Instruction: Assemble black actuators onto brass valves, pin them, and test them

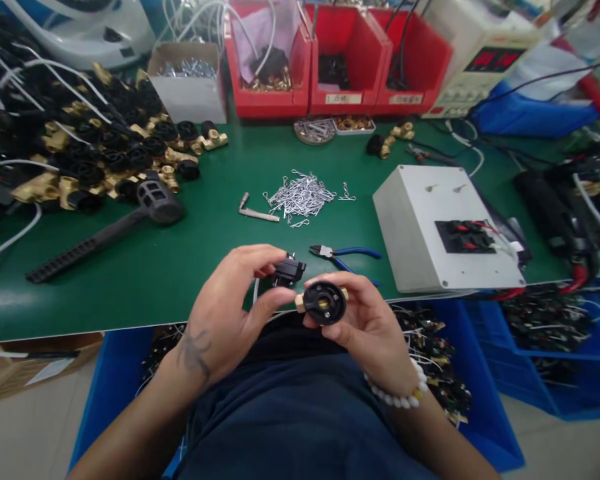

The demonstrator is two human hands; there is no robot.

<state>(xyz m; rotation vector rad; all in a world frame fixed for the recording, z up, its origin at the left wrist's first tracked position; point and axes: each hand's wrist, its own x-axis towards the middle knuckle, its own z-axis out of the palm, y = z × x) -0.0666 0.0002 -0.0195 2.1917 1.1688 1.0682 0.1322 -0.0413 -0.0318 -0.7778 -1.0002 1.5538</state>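
Note:
Between the thumb and fingers of my left hand point(235, 287) is a small black plastic part point(289, 270) with short prongs, and a white cable point(256, 291) shows just below it. My right hand point(365, 320) grips a brass valve body with a round black cap point(324, 303), its round face turned up toward me. The two pieces are close together but apart. Just beyond my hands lie blue-handled pliers point(347, 253), partly hidden by my right hand. Farther back is a loose pile of silver cotter pins point(303, 197), with a bent metal tool point(258, 213) beside it.
A black mallet point(110, 230) lies left, before a heap of brass-and-black valves point(115, 153). A grey switch box point(425, 247) stands right. Red bins point(273, 107) and a carton of pins point(190, 100) line the back. Blue crates point(495, 427) sit below the table edge.

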